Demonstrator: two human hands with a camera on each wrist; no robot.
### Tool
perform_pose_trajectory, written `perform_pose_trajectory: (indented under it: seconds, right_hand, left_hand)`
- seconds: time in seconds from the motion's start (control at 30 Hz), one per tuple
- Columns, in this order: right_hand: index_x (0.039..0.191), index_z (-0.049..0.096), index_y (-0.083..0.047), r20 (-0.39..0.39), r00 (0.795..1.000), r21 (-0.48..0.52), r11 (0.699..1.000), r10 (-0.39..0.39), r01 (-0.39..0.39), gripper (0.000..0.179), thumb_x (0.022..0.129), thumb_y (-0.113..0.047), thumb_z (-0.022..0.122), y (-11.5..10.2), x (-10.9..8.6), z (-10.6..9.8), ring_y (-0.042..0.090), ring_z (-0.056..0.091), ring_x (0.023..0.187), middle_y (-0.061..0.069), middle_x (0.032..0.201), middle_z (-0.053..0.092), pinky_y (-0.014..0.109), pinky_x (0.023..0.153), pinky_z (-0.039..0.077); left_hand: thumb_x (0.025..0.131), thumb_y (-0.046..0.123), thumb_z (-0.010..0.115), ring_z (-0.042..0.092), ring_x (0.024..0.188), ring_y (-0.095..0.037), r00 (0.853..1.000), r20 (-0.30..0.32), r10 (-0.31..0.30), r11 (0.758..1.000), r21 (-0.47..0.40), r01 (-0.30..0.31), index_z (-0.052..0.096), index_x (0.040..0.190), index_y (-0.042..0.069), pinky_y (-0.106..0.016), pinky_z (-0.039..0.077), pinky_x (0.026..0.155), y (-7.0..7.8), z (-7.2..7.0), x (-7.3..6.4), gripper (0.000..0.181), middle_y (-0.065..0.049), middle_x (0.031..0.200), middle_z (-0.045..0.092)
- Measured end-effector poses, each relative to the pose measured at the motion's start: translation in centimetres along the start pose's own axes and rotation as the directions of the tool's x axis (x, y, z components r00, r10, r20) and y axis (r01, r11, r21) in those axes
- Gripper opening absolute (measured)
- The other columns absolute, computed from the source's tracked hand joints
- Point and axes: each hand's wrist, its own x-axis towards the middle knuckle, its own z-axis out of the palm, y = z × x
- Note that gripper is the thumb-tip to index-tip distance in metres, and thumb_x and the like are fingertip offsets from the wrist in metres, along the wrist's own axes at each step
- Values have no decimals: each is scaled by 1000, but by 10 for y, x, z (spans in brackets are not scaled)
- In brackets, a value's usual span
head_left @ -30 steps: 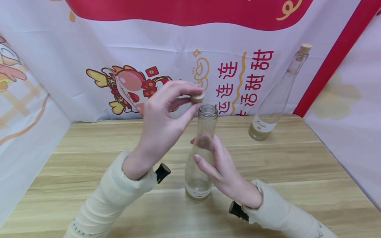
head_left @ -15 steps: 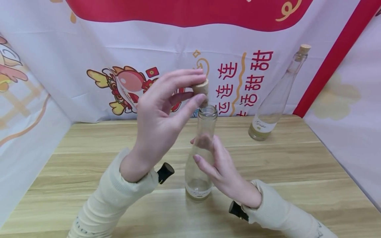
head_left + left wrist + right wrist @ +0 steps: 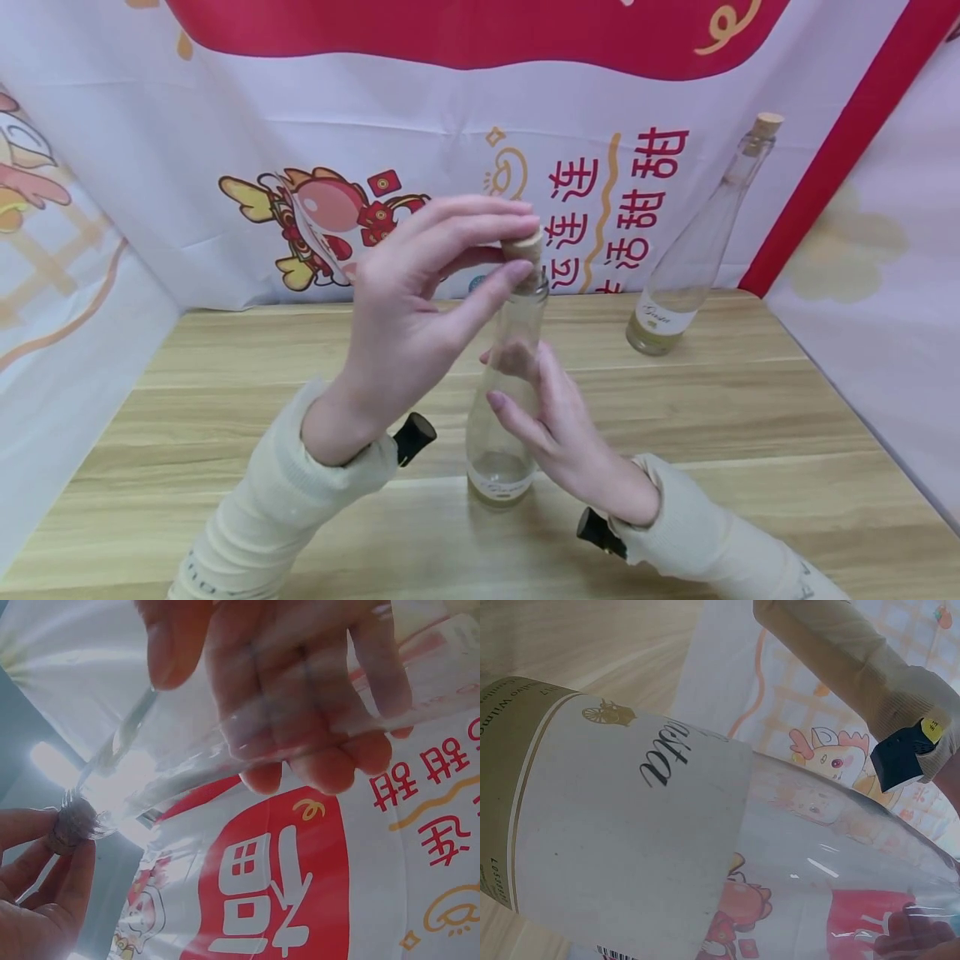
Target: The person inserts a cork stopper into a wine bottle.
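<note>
A clear glass bottle (image 3: 497,446) with a white-and-olive label (image 3: 630,832) stands upright on the wooden table. My right hand (image 3: 573,442) curls round its body, fingers behind and thumb in front. Over its mouth, my left hand (image 3: 408,312) pinches a cork (image 3: 523,248) between thumb and fingertips. The cork's lower end sits in the neck, with its top standing above the rim. From below, the left wrist view shows the cork (image 3: 66,840) at the bottle's mouth, partly covered by fingers.
A second bottle (image 3: 693,242), corked, stands at the back right of the table (image 3: 225,400). Printed cloth (image 3: 360,92) hangs behind and at both sides. Each wrist wears a black camera, the left one (image 3: 414,438) near the first bottle.
My left hand raised the cork above the bottle's mouth, then moved right and lowered it into the neck. The right hand and both bottles have stayed in place.
</note>
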Motion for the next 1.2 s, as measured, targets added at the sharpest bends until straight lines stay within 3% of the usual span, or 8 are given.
perform_pose_trajectory:
  seconds: [0.3,0.7,0.9,1.2]
  right_hand:
    - [119,38,4,5,1000,5,1000,27,-27,43,95,-30,47,-1,0,0,23,56,105,14,109,58,35,94,44]
    - [122,38,5,-13,1000,-2,1000,-8,8,43,95,-27,47,1,0,1,28,56,102,16,108,58,36,93,45]
    - [121,38,7,-15,1000,1,1000,-7,7,43,94,-25,49,-1,0,0,26,55,104,16,109,58,36,94,44]
    - [119,40,7,-33,999,-17,999,-31,30,43,95,-28,48,2,0,2,27,56,101,16,106,58,35,93,45]
  left_hand:
    - [82,4,66,60,97,-18,998,48,40,992,115,-45,67,104,1,-33,53,81,-2,0,-3,22,-3,105,64]
    - [83,3,63,59,103,-17,989,93,116,971,197,-133,66,104,0,-34,48,90,-9,1,-9,21,-5,109,64]
    - [83,-1,62,59,103,-19,982,91,165,968,176,-179,66,103,-2,-34,49,88,-13,2,-11,20,-7,107,64]
    - [84,-4,60,59,103,-21,982,83,169,974,135,-179,66,101,-3,-35,50,87,-16,3,-12,19,-7,105,64]
